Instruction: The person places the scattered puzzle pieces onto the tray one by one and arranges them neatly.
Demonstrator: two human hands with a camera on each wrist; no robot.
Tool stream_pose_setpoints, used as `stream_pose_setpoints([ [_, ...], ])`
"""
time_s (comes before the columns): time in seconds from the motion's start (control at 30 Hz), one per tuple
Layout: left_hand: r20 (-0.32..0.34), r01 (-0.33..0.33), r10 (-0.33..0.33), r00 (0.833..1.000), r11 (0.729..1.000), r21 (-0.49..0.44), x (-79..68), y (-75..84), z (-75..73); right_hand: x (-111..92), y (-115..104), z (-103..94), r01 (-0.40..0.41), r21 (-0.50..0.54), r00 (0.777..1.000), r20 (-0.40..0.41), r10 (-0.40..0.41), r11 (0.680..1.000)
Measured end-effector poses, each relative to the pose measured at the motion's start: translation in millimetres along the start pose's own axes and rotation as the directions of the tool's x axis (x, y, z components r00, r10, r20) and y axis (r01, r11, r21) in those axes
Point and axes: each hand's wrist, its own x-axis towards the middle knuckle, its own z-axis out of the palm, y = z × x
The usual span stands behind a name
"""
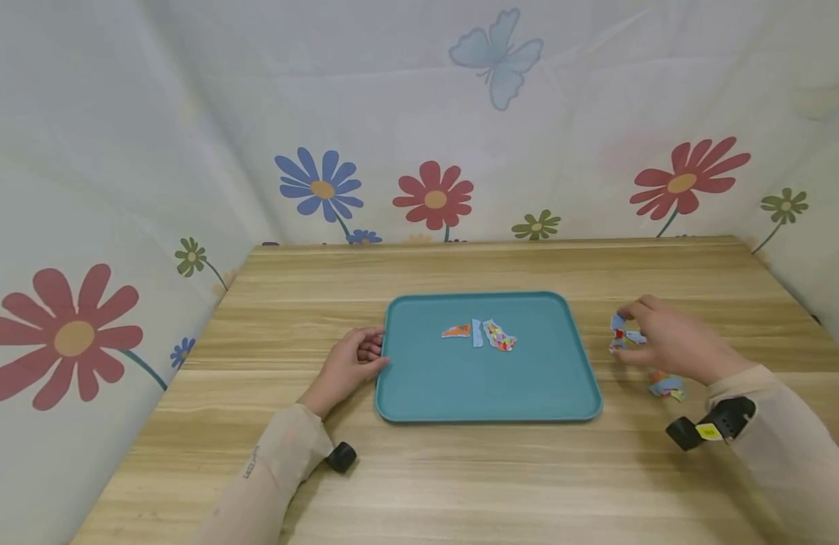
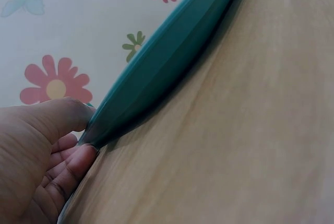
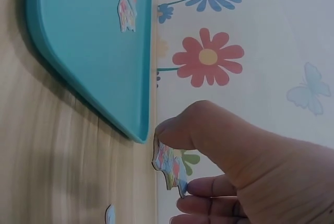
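Note:
A teal tray [image 1: 433,386] lies on the wooden table. My left hand [image 1: 347,367] grips its left rim, thumb and fingers meeting at the edge in the left wrist view. Over the table to the right of the tray, my right hand [image 1: 678,344] pinches a thin, irregular puzzle piece [image 3: 169,166], blue with red and other colors, between thumb and fingers. On the tray, toward its far side, sit an orange piece [image 1: 456,331], a narrow light-blue piece [image 1: 477,333] and a multicolored patterned piece [image 1: 500,336].
Several more pieces [image 1: 667,386] lie on the table under and beside my right hand, partly hidden by it. The wooden table [image 1: 474,484] runs back to a white curtain [image 1: 569,136] printed with flowers and a butterfly.

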Motion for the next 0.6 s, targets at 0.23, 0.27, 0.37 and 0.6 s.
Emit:
stream_pose_setpoints([
  [0.23,-0.009,-0.011,0.011,1.000,1.000,-0.007,6.2,-21.3,1.8,9.9,-8.8,-2.0,0.025,-0.008,1.000,0.007,-0.025,1.000],
  [0.27,-0.008,-0.015,0.015,1.000,1.000,-0.009,6.6,-22.8,1.7,11.1,-9.7,-1.8,0.023,-0.008,1.000,0.010,-0.023,1.000],
  [0.37,-0.008,-0.022,0.022,1.000,1.000,-0.015,7.6,-25.4,1.5,15.4,-12.3,-1.0,0.022,-0.005,1.000,0.018,-0.022,1.000],
  [0.6,-0.008,-0.013,0.013,1.000,1.000,-0.005,7.9,-25.5,1.9,23.3,-20.2,-1.1,0.030,-0.002,0.999,0.023,-0.030,1.000],
])
